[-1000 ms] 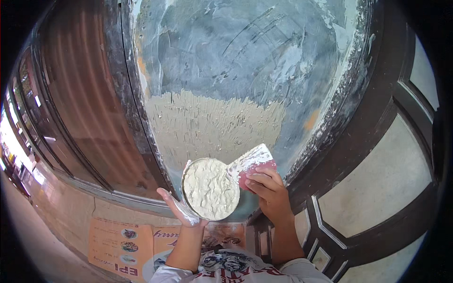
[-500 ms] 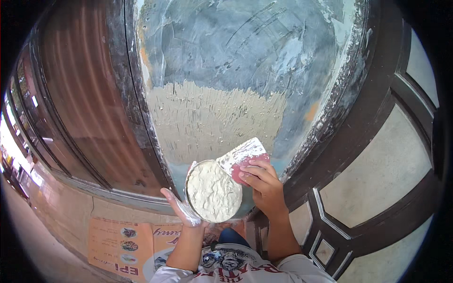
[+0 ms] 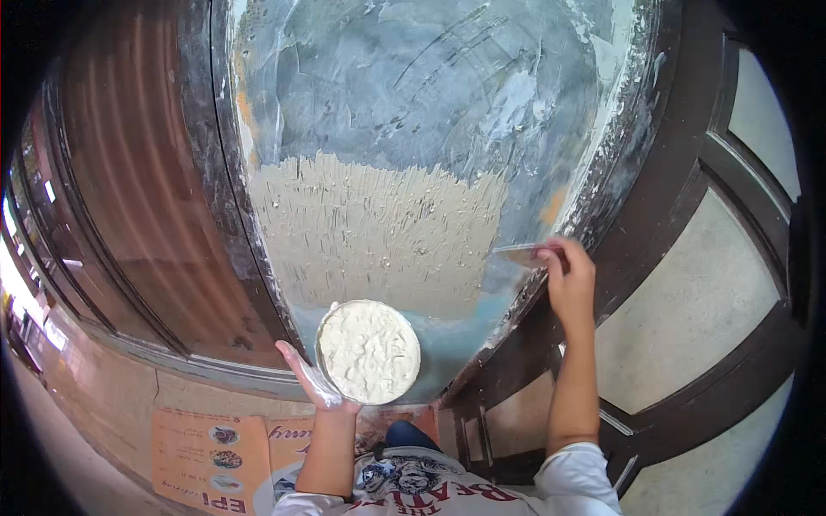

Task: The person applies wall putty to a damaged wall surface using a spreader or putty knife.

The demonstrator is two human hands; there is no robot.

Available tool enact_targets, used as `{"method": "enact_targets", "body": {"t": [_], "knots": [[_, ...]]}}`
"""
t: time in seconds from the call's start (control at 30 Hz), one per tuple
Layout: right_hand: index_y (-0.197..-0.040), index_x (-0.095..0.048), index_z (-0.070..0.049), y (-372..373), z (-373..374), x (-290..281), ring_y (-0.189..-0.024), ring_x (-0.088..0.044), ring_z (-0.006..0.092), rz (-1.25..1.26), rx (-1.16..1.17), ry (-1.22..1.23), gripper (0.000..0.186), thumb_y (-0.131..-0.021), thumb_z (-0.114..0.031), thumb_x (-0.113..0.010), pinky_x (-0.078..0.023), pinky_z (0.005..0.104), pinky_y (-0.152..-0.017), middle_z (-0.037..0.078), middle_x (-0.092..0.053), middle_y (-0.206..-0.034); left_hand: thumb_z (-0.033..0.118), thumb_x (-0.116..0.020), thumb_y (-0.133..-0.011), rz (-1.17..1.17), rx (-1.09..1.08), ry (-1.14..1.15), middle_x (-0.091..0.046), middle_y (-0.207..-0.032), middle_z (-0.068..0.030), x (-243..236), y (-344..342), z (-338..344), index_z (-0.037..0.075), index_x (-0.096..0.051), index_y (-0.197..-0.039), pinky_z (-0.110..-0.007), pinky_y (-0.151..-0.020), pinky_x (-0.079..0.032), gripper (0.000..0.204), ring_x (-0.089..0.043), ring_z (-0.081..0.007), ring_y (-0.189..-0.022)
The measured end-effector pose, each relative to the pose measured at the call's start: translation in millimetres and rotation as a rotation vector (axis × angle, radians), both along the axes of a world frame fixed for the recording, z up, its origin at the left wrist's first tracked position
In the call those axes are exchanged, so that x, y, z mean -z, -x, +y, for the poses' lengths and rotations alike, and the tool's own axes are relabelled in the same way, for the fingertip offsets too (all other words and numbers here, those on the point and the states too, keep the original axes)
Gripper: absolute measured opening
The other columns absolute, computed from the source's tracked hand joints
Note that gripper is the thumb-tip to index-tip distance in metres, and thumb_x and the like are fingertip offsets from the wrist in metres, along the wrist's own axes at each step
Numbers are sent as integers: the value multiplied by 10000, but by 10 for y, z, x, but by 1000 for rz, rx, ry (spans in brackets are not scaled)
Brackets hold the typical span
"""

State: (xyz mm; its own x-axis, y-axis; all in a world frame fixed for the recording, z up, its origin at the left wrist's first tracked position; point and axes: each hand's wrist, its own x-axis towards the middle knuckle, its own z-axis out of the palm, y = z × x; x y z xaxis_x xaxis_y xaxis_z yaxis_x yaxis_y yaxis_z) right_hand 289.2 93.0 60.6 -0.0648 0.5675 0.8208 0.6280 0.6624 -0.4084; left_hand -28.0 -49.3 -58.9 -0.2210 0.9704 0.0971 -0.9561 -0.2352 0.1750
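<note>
Before the wall [image 3: 387, 95], right grip [image 3: 570, 273] pinches a scraper [image 3: 519, 249]; left grip [image 3: 323, 387], thumb splayed, supports a tub [image 3: 319, 348].

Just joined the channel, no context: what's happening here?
A person's left hand supports a tub of off-white paste. The right hand holds a scraper, seen edge-on, near the right edge of a rough beige coat; contact with the wall can't be told. Above the coat the wall is blotchy grey-blue.
</note>
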Motion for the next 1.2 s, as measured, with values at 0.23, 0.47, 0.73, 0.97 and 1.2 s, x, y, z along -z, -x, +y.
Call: {"method": "enact_targets", "body": {"t": [0.23,0.47,0.73,0.97,1.2], "knots": [[-1068,-630,25,-50,509,-475,-945,-630,418,-162,89,-90,235,-914,-137,-704,-498,446,-855,215,-666,-991,924,-408,-814,-18,-10,-54,-442,-1555,-179,3,86,53,70,-448,-1510,-567,-1147,-403,1102,-465,-385,-1398],[-1082,-623,27,-8,808,-522,-902,-650,406,-201,124,-69,258,-930,-164,-708,-505,427,-818,225,-673,-966,887,-464,-829,-33,-25,-112,-458,-1529,-204,11,101,74,26,-468,-1477,-564,-1136,-419,1078,-487,-391,-1374],[-1084,-621,42,-4,789,-636,-910,-642,447,-94,85,91,306,-911,-186,-727,-504,453,-822,243,-670,-964,882,-465,-833,-46,-52,-69,-474,-1520,-199,-12,122,83,35,-475,-1478,-578,-1118,-437,1065,-497,-396,-1365],[-1051,-628,21,6,889,-725,-896,-645,439,-114,90,24,250,-908,-162,-719,-501,457,-799,244,-670,-966,914,-425,-817,-25,-76,-23,-446,-1548,-177,36,169,108,66,-452,-1501,-580,-1129,-419,1090,-470,-389,-1391],[-1048,-624,24,32,896,-559,-882,-637,444,-232,110,-11,243,-920,-163,-712,-505,452,-800,236,-664,-946,897,-453,-821,-41,-111,22,-507,-1488,-196,1,182,48,35,-505,-1451,-580,-1096,-458,1069,-528,-395,-1334]]}}
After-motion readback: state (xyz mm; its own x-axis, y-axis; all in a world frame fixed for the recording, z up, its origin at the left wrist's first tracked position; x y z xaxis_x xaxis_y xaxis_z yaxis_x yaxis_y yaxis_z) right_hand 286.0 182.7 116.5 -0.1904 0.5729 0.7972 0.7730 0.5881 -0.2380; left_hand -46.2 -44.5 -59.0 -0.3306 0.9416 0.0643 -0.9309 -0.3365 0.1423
